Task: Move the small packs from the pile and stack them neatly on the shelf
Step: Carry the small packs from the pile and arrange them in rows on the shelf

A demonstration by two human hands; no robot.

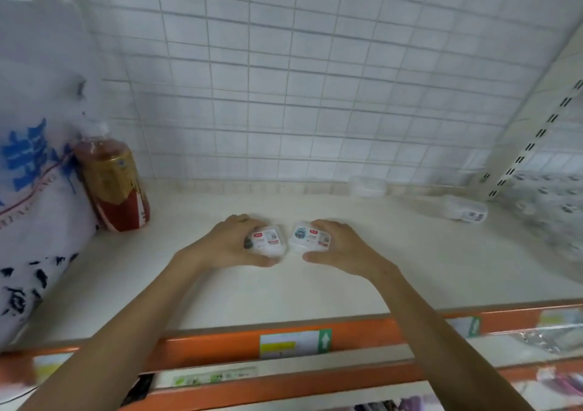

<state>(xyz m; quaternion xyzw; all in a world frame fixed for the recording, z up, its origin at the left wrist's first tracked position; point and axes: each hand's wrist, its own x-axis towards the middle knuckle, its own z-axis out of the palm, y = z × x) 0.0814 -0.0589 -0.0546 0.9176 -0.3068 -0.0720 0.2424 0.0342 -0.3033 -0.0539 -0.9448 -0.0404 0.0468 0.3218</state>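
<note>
Two small white packs with red and teal labels sit side by side in the middle of the cream shelf (315, 287). My left hand (227, 246) grips the left pack (266, 242), fingers over its far side and thumb at its near edge. My right hand (344, 246) grips the right pack (310, 237) the same way. Both packs look down on the shelf surface, a small gap between them. Two more clear packs lie at the back right, one (367, 186) against the wall and one (465, 210) near the pile.
A brown drink bottle (112, 183) and a large white bag with blue print (34, 190) stand at the left. A heap of packs in clear wrap (549, 208) fills the right end. An orange price rail (220, 344) runs along the shelf front. Wire grid backs the shelf.
</note>
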